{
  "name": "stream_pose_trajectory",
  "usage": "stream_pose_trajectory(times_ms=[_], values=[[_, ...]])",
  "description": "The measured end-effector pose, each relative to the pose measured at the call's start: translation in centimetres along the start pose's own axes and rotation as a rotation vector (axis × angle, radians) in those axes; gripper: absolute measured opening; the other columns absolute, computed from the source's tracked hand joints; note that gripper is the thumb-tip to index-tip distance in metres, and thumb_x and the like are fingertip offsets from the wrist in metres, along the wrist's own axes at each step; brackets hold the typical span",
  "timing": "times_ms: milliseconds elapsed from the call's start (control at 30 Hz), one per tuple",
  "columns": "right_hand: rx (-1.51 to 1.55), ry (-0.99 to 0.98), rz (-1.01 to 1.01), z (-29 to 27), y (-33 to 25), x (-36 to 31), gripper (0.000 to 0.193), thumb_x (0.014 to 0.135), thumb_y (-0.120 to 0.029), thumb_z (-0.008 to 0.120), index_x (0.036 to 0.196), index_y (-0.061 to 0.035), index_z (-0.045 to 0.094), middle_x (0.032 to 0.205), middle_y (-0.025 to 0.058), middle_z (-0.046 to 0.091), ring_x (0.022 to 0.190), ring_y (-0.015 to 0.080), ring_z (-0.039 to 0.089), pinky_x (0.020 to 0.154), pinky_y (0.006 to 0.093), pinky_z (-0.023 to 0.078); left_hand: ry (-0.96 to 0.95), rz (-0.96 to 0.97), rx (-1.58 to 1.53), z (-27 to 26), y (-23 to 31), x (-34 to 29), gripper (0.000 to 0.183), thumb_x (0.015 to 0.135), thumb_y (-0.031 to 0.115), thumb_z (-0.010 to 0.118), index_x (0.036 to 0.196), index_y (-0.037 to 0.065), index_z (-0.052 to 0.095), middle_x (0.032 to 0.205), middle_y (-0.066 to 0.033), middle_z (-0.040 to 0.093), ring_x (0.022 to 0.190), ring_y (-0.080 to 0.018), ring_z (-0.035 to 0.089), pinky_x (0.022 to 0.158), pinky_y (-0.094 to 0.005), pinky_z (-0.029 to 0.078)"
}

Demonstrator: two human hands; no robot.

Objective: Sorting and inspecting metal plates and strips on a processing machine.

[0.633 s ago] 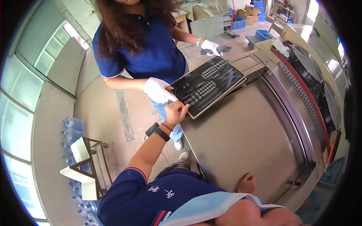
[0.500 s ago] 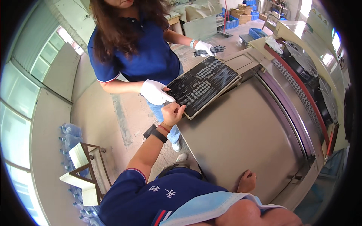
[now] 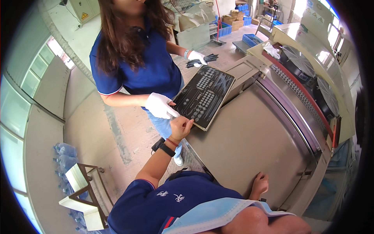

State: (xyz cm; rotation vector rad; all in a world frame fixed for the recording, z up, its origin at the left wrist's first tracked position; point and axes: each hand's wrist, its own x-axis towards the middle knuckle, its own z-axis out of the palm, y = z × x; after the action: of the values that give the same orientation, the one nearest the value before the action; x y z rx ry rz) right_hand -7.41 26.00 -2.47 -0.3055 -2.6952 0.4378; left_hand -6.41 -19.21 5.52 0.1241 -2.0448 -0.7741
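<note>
A dark flat panel (image 3: 204, 97) with rows of pale printed shapes lies tilted across the far left part of a bare metal worktop (image 3: 241, 144). My left hand (image 3: 181, 128) is closed, its fingers curled and the thumb over the panel's near left corner; what they pinch, if anything, is hidden. Down on the near right of the worktop is my right hand (image 3: 260, 184), loosely curled with nothing visible in it. A co-worker's white-gloved hand (image 3: 160, 105) rests at the panel's left edge beside my left hand. Their other gloved hand (image 3: 196, 57) holds a bundle of dark strips (image 3: 202, 60).
Along the right runs a machine frame with a red rail (image 3: 302, 84) and two black round fans (image 3: 298, 60). A white glove (image 3: 271, 50) lies near them. At lower left stands a wheeled metal rack (image 3: 91, 195) beside clear plastic bottles (image 3: 65, 149). Blue crates (image 3: 251, 40) stand behind.
The view has shifted a little. My left hand stays at the panel's near left corner and my right hand on the worktop. The co-worker still holds the dark strips.
</note>
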Motion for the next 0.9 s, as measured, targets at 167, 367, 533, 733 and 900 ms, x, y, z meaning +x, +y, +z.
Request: stream_pose_trajectory(times_ms=[167,367,533,733,900], values=[[0.036,0.015,0.011,-0.4,-0.3,-0.5,0.027,0.084,-0.028,0.065,0.07,-0.0052,0.059,0.066,0.0135,0.063,0.057,0.0327,0.06,0.054,0.0421,0.047,0.033,0.046,-0.076,-0.2,0.0,0.1,0.025,0.077,0.009,0.072,0.058,0.006,0.056,0.05,-0.0063,0.051,0.041,-0.0196,0.049,0.04,-0.0299,0.036],[0.021,0.013,-0.019,0.1,-0.2,-0.6,0.026,0.084,-0.026,0.065,0.072,-0.0041,0.059,0.068,0.0149,0.062,0.061,0.0331,0.059,0.057,0.0419,0.047,0.01,0.064,-0.131,-0.1,-0.2,0.6,0.025,0.077,0.008,0.072,0.059,0.006,0.055,0.05,-0.0067,0.051,0.041,-0.02,0.048,0.041,-0.0303,0.036],[0.093,-0.029,-0.008,0.3,-1.1,0.1,0.024,0.084,-0.024,0.065,0.072,-0.0037,0.059,0.069,0.0137,0.06,0.065,0.0311,0.058,0.06,0.0416,0.047,0.008,0.031,-0.146,-0.1,-0.6,1.1,0.026,0.077,0.009,0.072,0.058,0.006,0.054,0.051,-0.0074,0.052,0.042,-0.0202,0.05,0.042,-0.0317,0.037],[0.08,-0.017,0.006,-0.1,2.4,-2.9,0.02,0.082,-0.021,0.065,0.074,-0.0038,0.058,0.073,0.0156,0.059,0.068,0.0341,0.057,0.064,0.0446,0.046,-0.085,-0.004,-0.124,-1.0,1.6,0.6,0.024,0.077,0.01,0.072,0.058,0.005,0.057,0.054,-0.0083,0.055,0.045,-0.0205,0.053,0.044,-0.0329,0.04],[0.074,-0.103,0.023,0.5,1.2,-1.6,0.022,0.081,-0.02,0.066,0.072,-0.0024,0.057,0.071,0.0165,0.058,0.066,0.035,0.056,0.061,0.0451,0.045,-0.063,-0.014,-0.117,-2.5,0.9,0.1,0.024,0.074,0.01,0.074,0.058,0.007,0.057,0.053,-0.0081,0.053,0.046,-0.0221,0.052,0.044,-0.0332,0.039]])
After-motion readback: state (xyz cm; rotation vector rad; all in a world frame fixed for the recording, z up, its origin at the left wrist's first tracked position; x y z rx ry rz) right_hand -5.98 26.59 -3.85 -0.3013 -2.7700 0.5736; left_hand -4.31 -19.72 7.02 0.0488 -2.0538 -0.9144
